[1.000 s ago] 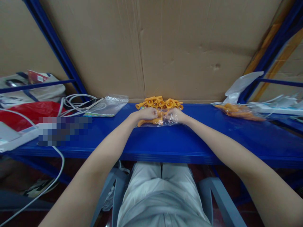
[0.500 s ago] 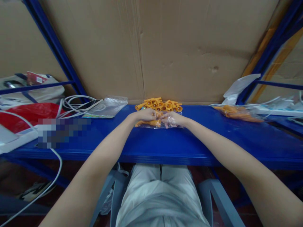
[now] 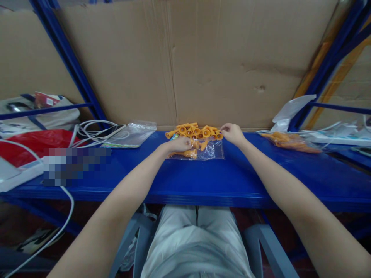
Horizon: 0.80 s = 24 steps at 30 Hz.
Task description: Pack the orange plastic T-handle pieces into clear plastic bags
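Observation:
Several orange horn-shaped pieces (image 3: pixel 206 133) lie piled at the back of the blue table, their round openings facing me. In front of them rests a clear plastic bag (image 3: pixel 215 150) with a few orange pieces in its left part. My left hand (image 3: pixel 182 144) is closed at the bag's left side, over the orange pieces; its fingertips are too small to tell exactly what they pinch. My right hand (image 3: pixel 232 133) hovers at the right end of the pile, fingers curled, and whether it holds anything cannot be made out.
A filled bag of orange pieces (image 3: pixel 291 141) lies on the blue table (image 3: pixel 203 177) at the right. Toward the left are flat clear bags (image 3: pixel 131 134), white cables (image 3: pixel 87 129) and a red bag (image 3: pixel 43 139). A cardboard wall (image 3: pixel 214 65) stands behind, between blue posts.
My right hand has come out of the clear bag and moved right and back to the pile's end. My left hand remains at the bag. The view has tilted slightly.

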{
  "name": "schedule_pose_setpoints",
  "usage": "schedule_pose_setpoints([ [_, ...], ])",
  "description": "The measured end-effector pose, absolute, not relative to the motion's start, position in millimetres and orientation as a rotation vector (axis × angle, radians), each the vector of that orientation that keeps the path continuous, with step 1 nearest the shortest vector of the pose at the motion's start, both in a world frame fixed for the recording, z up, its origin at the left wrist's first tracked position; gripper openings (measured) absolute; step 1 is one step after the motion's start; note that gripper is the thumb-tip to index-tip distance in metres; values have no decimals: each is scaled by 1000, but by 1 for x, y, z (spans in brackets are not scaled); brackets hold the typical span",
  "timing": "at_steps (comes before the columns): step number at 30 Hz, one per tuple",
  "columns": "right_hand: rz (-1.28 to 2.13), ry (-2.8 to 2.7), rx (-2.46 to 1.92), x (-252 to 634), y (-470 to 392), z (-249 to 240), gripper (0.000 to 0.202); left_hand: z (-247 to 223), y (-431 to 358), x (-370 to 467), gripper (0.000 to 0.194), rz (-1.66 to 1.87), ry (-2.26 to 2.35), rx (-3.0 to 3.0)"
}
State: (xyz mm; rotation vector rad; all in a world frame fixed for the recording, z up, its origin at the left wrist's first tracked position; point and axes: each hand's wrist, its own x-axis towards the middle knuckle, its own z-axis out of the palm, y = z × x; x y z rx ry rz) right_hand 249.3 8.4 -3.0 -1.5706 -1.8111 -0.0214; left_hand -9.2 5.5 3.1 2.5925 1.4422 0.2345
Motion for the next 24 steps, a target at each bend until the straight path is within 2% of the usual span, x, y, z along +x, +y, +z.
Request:
schedule_pose_setpoints([
  [4, -94, -2140, -1642, 252, 13, -18, 56, 4, 4, -9, 14, 234, 1440, 2600],
  [7, -91, -2238, -1777, 248, 8, -21, 61, 4, 5, -8, 14, 248, 1436, 2610],
  [16, -230, -2091, -2136, 240, -5, -3, 37, 2, 4, -6, 12, 290, 1495, 2579],
  [22, 28, -2224, -2064, 269, -1, 13, 22, 2, 5, -7, 12, 335, 1501, 2546],
  [24, -29, -2232, -2079, 281, 1, 14, 23, 1, 5, -7, 11, 354, 1485, 2539],
])
